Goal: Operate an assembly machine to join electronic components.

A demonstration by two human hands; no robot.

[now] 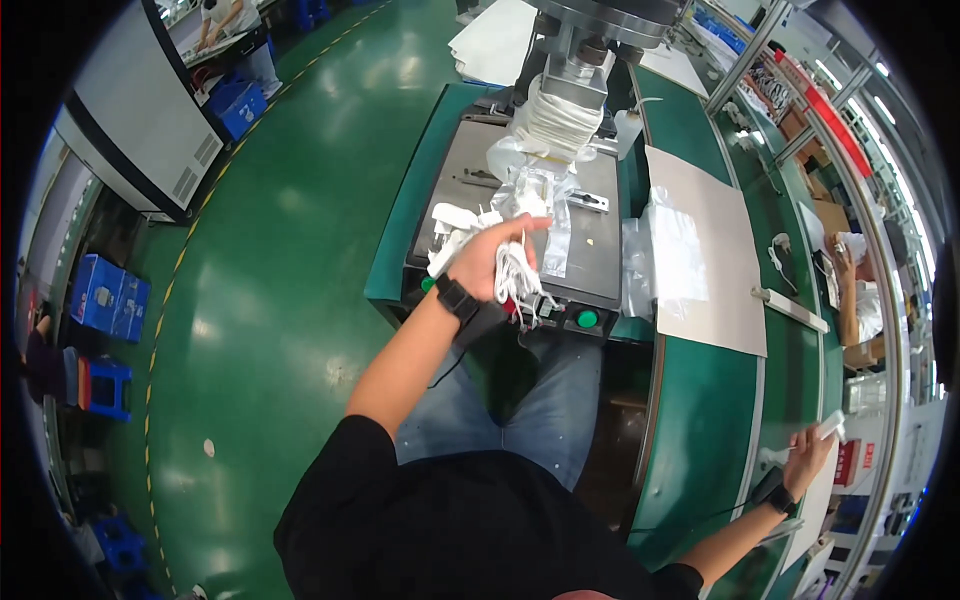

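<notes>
Gripping a bunch of white cables (512, 275), the left hand (487, 262) sits just above the middle of the frame, over the grey metal plate (590, 250) of a press machine (575, 60). Its fingers are closed around the bunch, with white plugs (455, 225) sticking out to the left of the fist and looped cords hanging below it toward the front edge of the plate. A dark wristband (458, 298) wraps that wrist. Just above the hand, a clear plastic bag (540, 185) lies crumpled on the plate beneath the machine's white-wrapped head (555, 125). A green button (587, 319) shows on the machine's front panel, right of the hanging cords. The right hand (812, 452) is far off in the lower right of the frame, stretched out over the green workbench (700, 430), its fingers closed on a small white piece (832, 428); what that piece is cannot be told at this size. Right of the machine, more clear bags (665, 260) rest against a sheet of grey cardboard (715, 260). Blue crates (108, 297) stand on the green floor (290, 250) at the left edge, and another person's arm (850, 300) shows at the right edge.
</notes>
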